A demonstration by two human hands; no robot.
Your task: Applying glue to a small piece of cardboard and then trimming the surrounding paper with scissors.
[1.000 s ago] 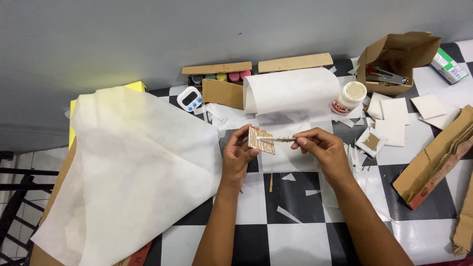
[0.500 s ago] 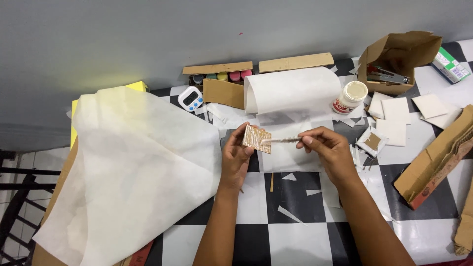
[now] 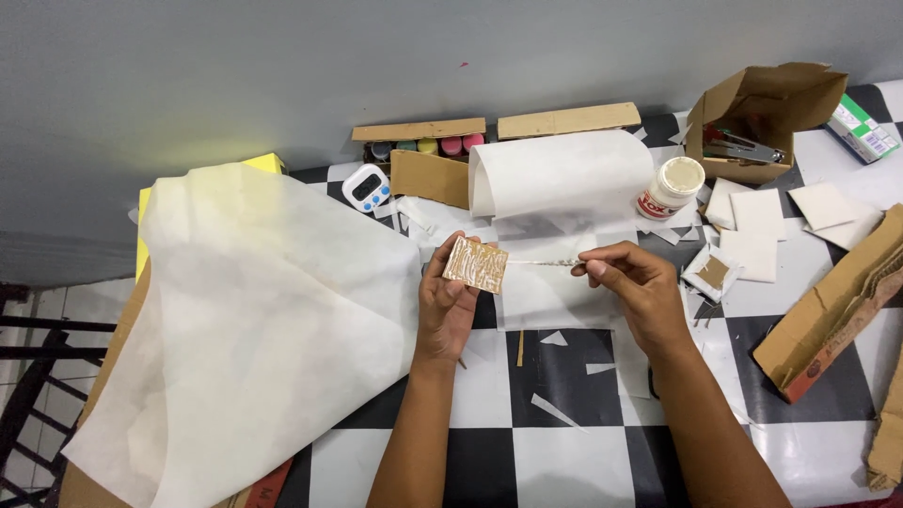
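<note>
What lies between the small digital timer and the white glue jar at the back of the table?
In the head view, between the timer and the glue jar lie a brown cardboard piece and a curled white paper sheet.

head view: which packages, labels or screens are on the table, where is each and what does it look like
Digital timer: back of table, left of the cardboard piece; white, blue buttons, small dark screen.
Glue jar: right of the curled white sheet; white tub, cream lid, red and white label.
Open cardboard box: back right; brown, flaps up.
Small carton: far right edge; white and green, printed.
</note>
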